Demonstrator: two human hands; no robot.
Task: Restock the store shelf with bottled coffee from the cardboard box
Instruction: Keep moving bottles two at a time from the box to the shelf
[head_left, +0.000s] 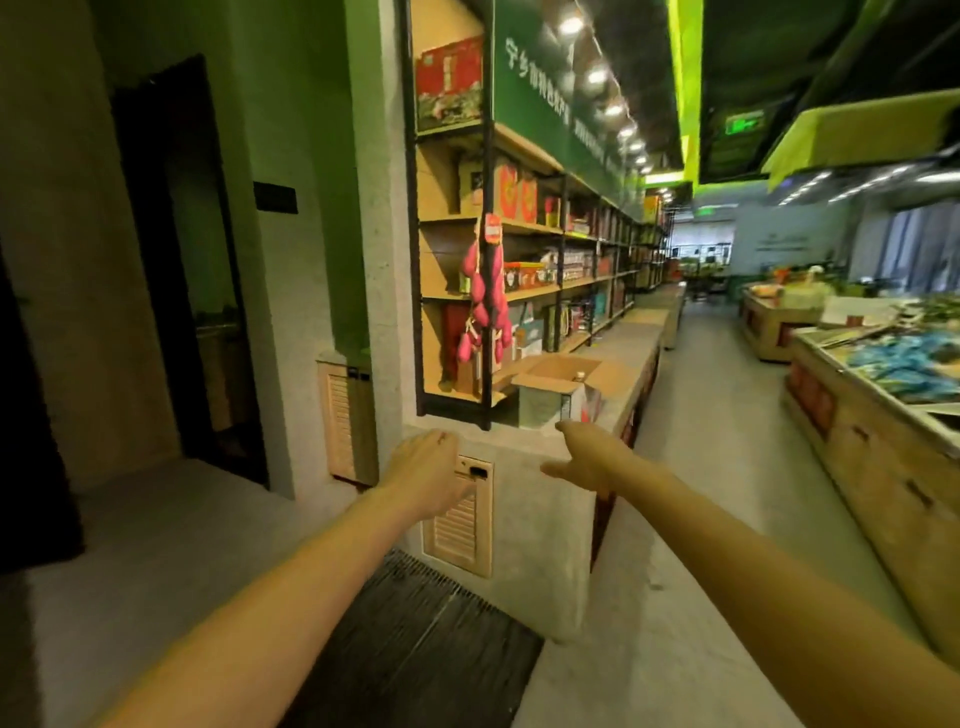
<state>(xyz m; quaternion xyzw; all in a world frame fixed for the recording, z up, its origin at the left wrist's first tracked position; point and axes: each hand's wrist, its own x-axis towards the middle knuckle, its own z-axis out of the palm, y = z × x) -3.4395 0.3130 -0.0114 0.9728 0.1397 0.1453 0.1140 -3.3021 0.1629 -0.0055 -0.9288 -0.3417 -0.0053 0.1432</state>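
An open cardboard box (558, 387) sits on a grey concrete ledge (524, 441) at the foot of a tall wooden store shelf (524, 299). One bottle top (580, 375) pokes up inside the box. My left hand (426, 475) is stretched forward below the ledge's near end, fingers curled loosely, holding nothing. My right hand (589, 454) reaches toward the box with the index finger out and the thumb spread, empty, a short way in front of the box. Both arms are extended and the picture is blurred.
Strings of pink sausages (480, 296) hang on the shelf's black post. A louvred wooden panel (457, 525) is set in the ledge front. A dark floor mat (415, 644) lies below. Wooden produce stands (872, 431) line the right of the aisle.
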